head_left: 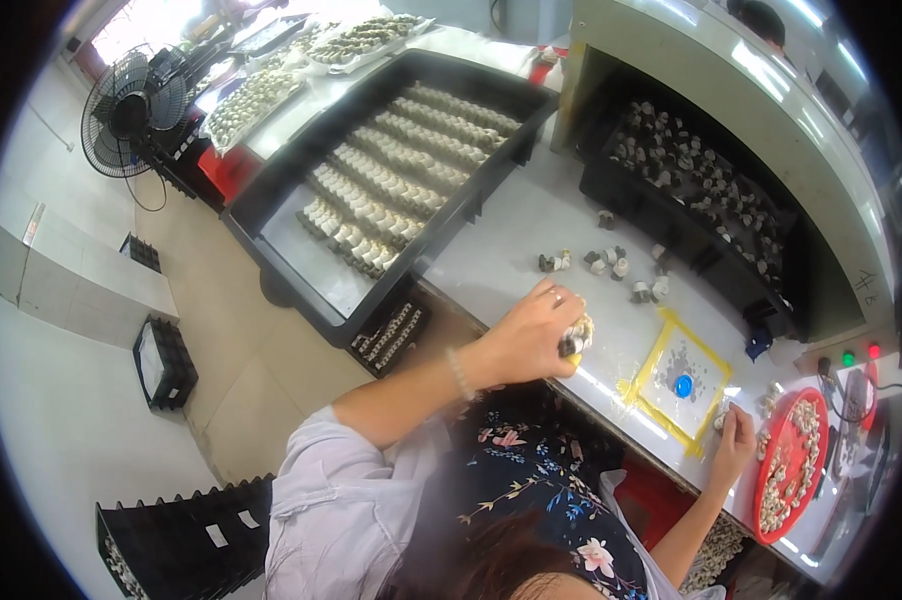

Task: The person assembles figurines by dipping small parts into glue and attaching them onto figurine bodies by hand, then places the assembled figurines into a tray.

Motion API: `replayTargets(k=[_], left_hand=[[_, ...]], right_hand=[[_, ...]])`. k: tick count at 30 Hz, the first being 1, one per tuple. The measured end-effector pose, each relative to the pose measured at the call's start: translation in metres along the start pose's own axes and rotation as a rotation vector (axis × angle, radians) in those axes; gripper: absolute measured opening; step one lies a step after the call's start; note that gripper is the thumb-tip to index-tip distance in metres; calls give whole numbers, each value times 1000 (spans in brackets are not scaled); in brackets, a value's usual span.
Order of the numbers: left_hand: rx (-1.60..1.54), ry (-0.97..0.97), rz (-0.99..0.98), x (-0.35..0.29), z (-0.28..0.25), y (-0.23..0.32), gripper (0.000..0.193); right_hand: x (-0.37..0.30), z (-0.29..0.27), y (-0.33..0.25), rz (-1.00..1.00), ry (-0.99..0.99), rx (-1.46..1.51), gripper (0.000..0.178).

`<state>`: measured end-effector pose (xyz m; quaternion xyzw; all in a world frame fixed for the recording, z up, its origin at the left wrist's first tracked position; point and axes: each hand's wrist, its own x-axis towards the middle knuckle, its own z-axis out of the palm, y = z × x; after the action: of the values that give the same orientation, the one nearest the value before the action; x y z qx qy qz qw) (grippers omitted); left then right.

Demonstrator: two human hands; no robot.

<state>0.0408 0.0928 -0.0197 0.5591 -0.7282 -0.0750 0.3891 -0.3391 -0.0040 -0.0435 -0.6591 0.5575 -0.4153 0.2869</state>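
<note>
My left hand (533, 337), wearing a ring, is closed around small white-and-dark cylindrical parts (574, 338) over the front edge of the white worktop (501, 235). A bit of yellow shows under its fingers. On the right, the fingers of my right hand (736, 442) pinch together at a small pale piece (721, 417), whose kind I cannot make out. Between the hands, yellow tape (651, 405) frames a square with grey smudges, and a round blue cap-like thing (683, 386) sits inside it. Beyond lie several loose white-and-dark parts (611, 262).
A black tray (256, 245) with rows of the parts stands left. At the back right, a black bin (611, 183) holds many loose ones under a curved housing (711, 50). A red round basket (821, 425) of small pale pieces is right. A fan (131, 115) stands far left.
</note>
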Motion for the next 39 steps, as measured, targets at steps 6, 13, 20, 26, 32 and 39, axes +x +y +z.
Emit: replayTargets(k=[6, 13, 20, 26, 32, 39], left_hand=[[94, 227, -271, -3, -147, 23, 39], [666, 224, -684, -69, -277, -109, 34], [661, 23, -870, -68, -281, -165, 39], [673, -32, -900, -62, -278, -165, 38], [895, -148, -740, -63, -274, -168, 37], [903, -177, -632, -63, -277, -168, 36]], right_hand=[[-10, -11, 1, 65, -3, 9, 13], [1, -7, 6, 12, -42, 24, 13], [-3, -8, 2, 64, -60, 26, 12], [-5, -9, 6, 24, -62, 25, 12], [-3, -9, 6, 9, -68, -2, 12], [-4, -7, 2, 37, -56, 0, 12]])
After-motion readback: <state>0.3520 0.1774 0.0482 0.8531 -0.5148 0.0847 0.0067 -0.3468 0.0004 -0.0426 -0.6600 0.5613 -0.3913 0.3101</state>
